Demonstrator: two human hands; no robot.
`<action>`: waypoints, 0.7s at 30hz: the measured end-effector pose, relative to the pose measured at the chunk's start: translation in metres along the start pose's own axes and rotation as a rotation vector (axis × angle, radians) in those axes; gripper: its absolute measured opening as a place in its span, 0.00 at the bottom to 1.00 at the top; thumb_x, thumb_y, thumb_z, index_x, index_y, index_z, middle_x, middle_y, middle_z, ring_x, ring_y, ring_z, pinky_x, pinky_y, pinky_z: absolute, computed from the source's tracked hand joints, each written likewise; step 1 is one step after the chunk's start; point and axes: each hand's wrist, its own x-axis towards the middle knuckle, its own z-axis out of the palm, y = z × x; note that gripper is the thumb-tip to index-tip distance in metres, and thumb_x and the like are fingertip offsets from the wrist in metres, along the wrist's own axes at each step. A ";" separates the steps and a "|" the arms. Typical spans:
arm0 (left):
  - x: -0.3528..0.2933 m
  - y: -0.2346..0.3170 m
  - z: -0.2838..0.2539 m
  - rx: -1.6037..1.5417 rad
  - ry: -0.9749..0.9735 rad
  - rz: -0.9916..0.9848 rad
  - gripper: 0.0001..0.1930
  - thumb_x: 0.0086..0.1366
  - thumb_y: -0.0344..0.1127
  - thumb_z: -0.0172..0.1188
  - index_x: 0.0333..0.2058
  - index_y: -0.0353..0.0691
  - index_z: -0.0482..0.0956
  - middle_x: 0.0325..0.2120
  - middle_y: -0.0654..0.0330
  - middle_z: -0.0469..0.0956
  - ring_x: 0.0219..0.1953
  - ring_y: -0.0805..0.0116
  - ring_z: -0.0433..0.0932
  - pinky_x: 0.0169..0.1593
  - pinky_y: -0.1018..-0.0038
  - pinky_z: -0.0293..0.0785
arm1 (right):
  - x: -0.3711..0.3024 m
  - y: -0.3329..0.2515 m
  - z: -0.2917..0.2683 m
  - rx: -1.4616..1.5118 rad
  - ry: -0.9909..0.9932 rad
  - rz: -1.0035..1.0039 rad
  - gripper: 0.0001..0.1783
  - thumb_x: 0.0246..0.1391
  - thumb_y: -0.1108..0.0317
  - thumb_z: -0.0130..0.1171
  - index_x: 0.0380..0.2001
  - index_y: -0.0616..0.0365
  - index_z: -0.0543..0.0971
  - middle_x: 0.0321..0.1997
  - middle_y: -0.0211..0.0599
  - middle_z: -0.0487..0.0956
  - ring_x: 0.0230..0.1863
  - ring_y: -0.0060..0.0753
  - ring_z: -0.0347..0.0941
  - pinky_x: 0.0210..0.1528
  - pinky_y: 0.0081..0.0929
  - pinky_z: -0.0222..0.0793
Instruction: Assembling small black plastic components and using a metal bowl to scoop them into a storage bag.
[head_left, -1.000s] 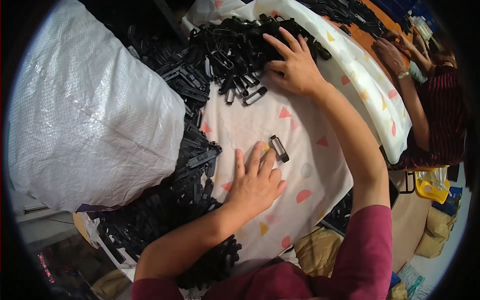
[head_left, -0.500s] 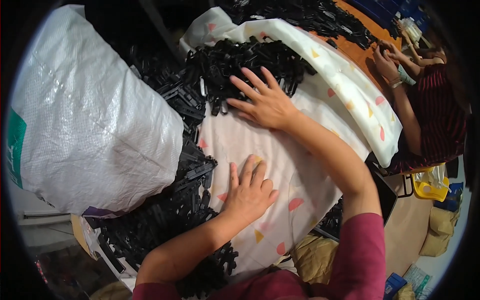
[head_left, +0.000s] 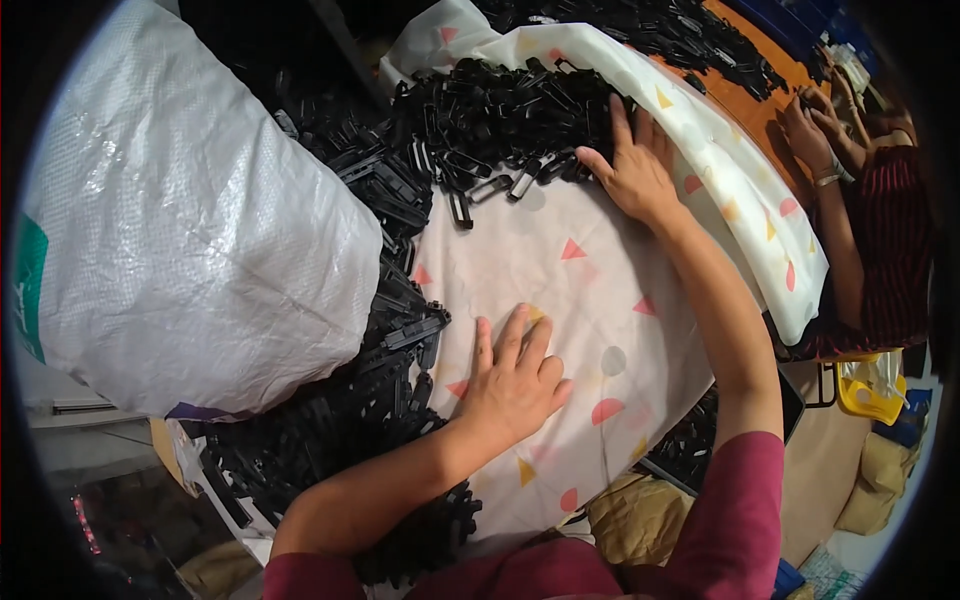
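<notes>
A white cloth (head_left: pixel 520 265) printed with red, yellow and grey shapes spreads out in front of me. My left hand (head_left: pixel 512 390) lies on it with fingers stretched and apart, holding nothing. A heap of small black plastic parts (head_left: pixel 505 115) sits on the cloth's far side, some of them loose along its near edge. At the right end of that heap is my right hand (head_left: pixel 642 180), its fingers extended and the thumb spread toward the parts. Its fingertips are in shadow beside the heap and the raised cloth fold.
A bulky white woven sack (head_left: pixel 200 230) stands at the left. More black parts (head_left: pixel 320 470) lie beneath and beside it. Beyond the cloth, an orange tabletop (head_left: pixel 740 75) carries further black parts. Another person's hands (head_left: pixel 810 130) are at its right end. A yellow container (head_left: pixel 870 395) is farther right.
My right hand has moved right, from the front of the black heap to its right end. My left hand stays in place on the cloth. The view has shifted slightly.
</notes>
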 end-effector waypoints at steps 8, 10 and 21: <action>-0.004 0.002 0.010 -0.001 0.060 -0.014 0.16 0.55 0.49 0.56 0.32 0.40 0.74 0.52 0.51 0.64 0.61 0.47 0.54 0.56 0.36 0.50 | 0.043 -0.012 0.019 -0.009 -0.115 0.037 0.46 0.50 0.34 0.47 0.66 0.39 0.46 0.68 0.56 0.46 0.66 0.67 0.42 0.66 0.50 0.41; -0.007 0.000 0.010 0.041 0.065 -0.017 0.17 0.56 0.49 0.56 0.33 0.40 0.74 0.52 0.52 0.64 0.61 0.47 0.54 0.57 0.37 0.50 | 0.021 -0.037 -0.015 0.036 -0.094 0.092 0.43 0.49 0.46 0.56 0.65 0.45 0.51 0.66 0.54 0.52 0.65 0.62 0.49 0.60 0.50 0.55; -0.051 -0.010 -0.049 0.189 -0.396 0.003 0.18 0.57 0.47 0.52 0.40 0.42 0.76 0.43 0.55 0.72 0.54 0.59 0.67 0.55 0.45 0.58 | -0.286 -0.008 -0.225 -0.246 -0.216 -0.223 0.37 0.45 0.69 0.59 0.60 0.55 0.59 0.60 0.48 0.63 0.61 0.49 0.57 0.61 0.38 0.56</action>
